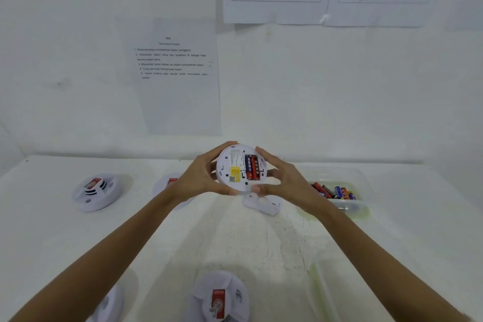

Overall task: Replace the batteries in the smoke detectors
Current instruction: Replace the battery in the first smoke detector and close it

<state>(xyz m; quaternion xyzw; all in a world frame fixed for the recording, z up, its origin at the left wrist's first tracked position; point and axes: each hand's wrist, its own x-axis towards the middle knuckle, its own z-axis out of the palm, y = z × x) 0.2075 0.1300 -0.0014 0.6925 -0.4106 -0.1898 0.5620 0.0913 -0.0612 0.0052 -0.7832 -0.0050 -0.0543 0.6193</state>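
Observation:
I hold a round white smoke detector (pixel 235 167) above the table with its back facing me. Its battery bay is uncovered and shows red batteries (pixel 252 167) beside a yellow sticker. My left hand (pixel 202 175) grips the detector's left rim, thumb at the bottom and fingers over the top. My right hand (pixel 281 179) grips the right rim the same way. A white cover plate (pixel 262 203) lies on the table just below the detector.
A clear tray (pixel 337 192) of loose batteries stands at the right. Other smoke detectors lie at the left (pixel 96 192), behind my left wrist (pixel 171 181), at the front (pixel 219 298) and at the front left (pixel 109 306). Another clear container (pixel 324 293) sits at the front right. Instruction sheets (pixel 177 76) hang on the wall.

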